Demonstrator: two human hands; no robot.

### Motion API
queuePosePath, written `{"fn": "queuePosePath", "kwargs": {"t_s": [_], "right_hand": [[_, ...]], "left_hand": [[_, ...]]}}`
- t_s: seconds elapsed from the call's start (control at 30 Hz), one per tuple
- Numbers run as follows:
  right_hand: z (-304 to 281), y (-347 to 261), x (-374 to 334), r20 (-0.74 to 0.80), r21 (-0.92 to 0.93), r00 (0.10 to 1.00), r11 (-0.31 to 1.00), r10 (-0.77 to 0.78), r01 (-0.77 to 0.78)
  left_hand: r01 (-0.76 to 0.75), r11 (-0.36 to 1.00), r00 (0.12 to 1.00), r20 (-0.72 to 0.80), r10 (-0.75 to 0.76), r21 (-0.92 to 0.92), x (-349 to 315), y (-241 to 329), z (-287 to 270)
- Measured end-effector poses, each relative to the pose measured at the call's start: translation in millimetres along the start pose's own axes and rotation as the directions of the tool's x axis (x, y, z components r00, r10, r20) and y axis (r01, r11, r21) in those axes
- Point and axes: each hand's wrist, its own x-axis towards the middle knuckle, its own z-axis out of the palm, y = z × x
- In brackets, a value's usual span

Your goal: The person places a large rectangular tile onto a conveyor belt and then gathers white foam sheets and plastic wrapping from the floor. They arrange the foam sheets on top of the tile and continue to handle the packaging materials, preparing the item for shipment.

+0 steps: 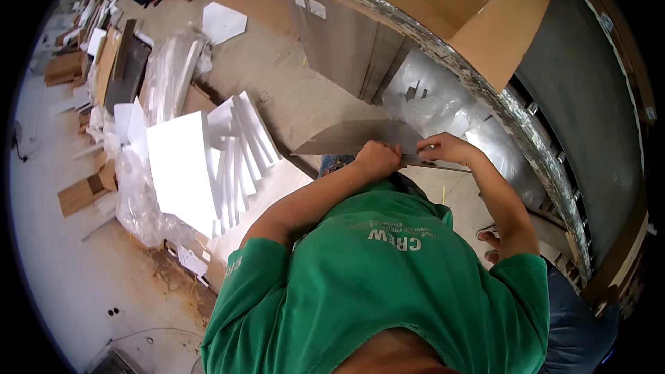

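left grip (378, 160), right grip (447, 149) at grey panel (346, 138)

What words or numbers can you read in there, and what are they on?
I won't copy any words out, but here's where print shows:
Green shirt, front: one big white word, upside down but readable; smaller lines beside it, blurred.
Left sleeve: white letters, partly hidden by the curve.
White labels on the standing grey-brown panels: too small to read.
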Motion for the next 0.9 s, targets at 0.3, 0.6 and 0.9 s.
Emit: {"fn": "queuePosePath", "kwargs": {"t_s": [0.3,0.6,0.9], "right_hand": [[7,12,-6,-0.186,-0.569,0.936,0.809,-0.298,0.145],[-9,43,-78,-0.209,-0.646,0.946,0.762,-0.246,0.056],[6,36,-27,0.143,-0.714,0.977,0.667,-0.157,0.211]], "left_hand": [[0.091,0.995,0.984,-0.158,-0.085,0.028,-13,7,12],[0.062,0.974,0.969,-0.246,-0.006,0.219,-19,6,5],[-0.057,0.995,0.994,-0.084,0.064,0.077,-11,-3,19]]}}
